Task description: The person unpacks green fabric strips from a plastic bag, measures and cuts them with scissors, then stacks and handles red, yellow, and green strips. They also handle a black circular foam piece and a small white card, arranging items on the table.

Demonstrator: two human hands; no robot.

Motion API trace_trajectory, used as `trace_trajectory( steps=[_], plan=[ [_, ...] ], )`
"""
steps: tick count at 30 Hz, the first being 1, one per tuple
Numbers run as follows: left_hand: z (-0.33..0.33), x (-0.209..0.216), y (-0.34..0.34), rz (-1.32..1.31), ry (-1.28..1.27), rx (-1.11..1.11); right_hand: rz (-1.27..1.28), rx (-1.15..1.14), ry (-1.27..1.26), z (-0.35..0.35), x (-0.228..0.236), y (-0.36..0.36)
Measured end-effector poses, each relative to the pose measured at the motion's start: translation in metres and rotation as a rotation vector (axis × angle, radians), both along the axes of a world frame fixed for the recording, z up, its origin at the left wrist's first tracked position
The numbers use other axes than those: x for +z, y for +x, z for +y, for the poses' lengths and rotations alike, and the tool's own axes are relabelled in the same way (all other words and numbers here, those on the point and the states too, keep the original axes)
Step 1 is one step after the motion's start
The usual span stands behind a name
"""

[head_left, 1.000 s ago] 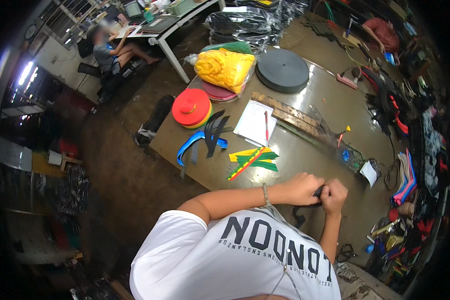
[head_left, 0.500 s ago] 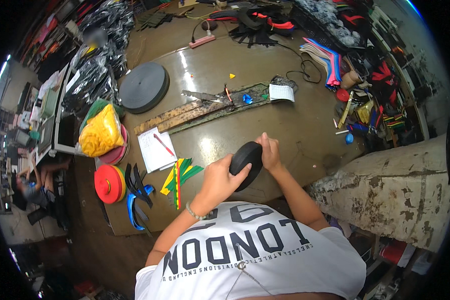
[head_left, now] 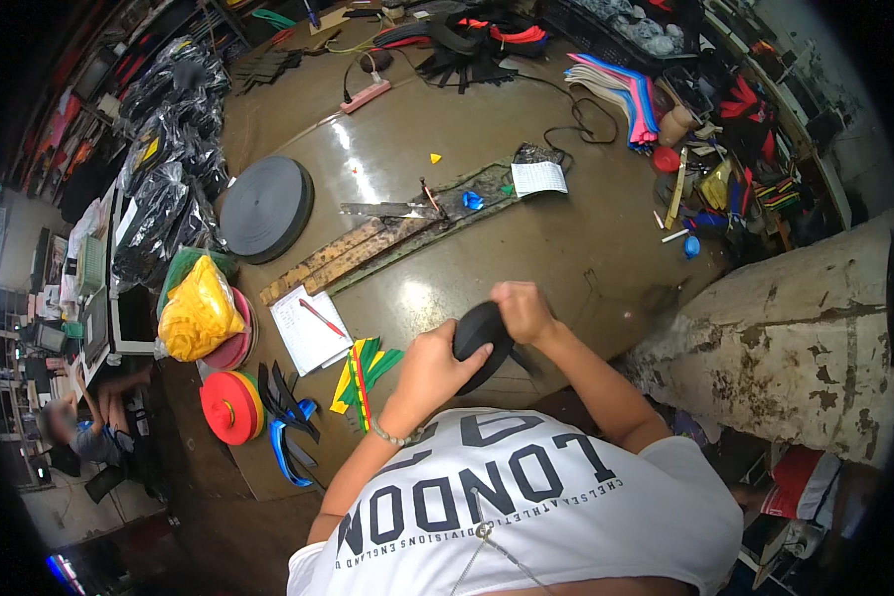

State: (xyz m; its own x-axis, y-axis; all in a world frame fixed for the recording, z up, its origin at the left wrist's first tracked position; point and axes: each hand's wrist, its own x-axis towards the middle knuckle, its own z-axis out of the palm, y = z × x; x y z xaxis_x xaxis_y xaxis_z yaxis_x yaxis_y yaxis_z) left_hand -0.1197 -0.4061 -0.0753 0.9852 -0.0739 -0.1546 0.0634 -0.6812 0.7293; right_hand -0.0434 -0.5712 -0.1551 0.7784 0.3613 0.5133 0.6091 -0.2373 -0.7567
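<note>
A roll of black webbing (head_left: 479,346) is held up on edge above the front of the table, close to my body. My left hand (head_left: 430,366) wraps around its left side, the thumb lying across the flat face. At the roll's upper right edge my right hand (head_left: 522,312) is closed, its fingers curled on the webbing. A short dark length (head_left: 522,361) stands out from the roll below my right hand, partly blurred. Left of my left hand lie green and yellow strips (head_left: 368,368), with a narrow striped band across them.
Left of me are a white notepad (head_left: 308,333) with a red pen, a red-and-yellow roll (head_left: 232,407) and bagged yellow material (head_left: 201,310). Beyond lie a large grey roll (head_left: 265,209), long bars (head_left: 368,245) and a pink power strip (head_left: 366,96). A peeling pillar (head_left: 785,338) borders the right.
My right hand has shifted slightly left and its raised fingers have curled closed at the roll's edge. A dark loose length now shows beneath it. The whole view has turned a little.
</note>
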Motion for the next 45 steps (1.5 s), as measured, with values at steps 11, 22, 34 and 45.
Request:
trace_trajectory(
  steps=[11, 22, 34, 45],
  plan=[
    [-0.016, -0.002, 0.019, -0.108, 0.061, -0.112, -0.133, 0.024, -0.027, -0.011, -0.010, 0.009],
    [-0.034, -0.022, 0.031, -0.159, 0.167, -0.161, -0.152, 0.084, -0.140, -0.018, -0.021, 0.030],
    [-0.008, -0.095, 0.039, -0.492, 0.060, 0.120, -0.371, -0.273, -0.396, 0.010, -0.031, 0.110],
    [0.008, -0.134, -0.001, -0.367, 0.177, 0.151, -0.168, -0.341, -1.029, -0.067, -0.047, 0.257]
  ],
)
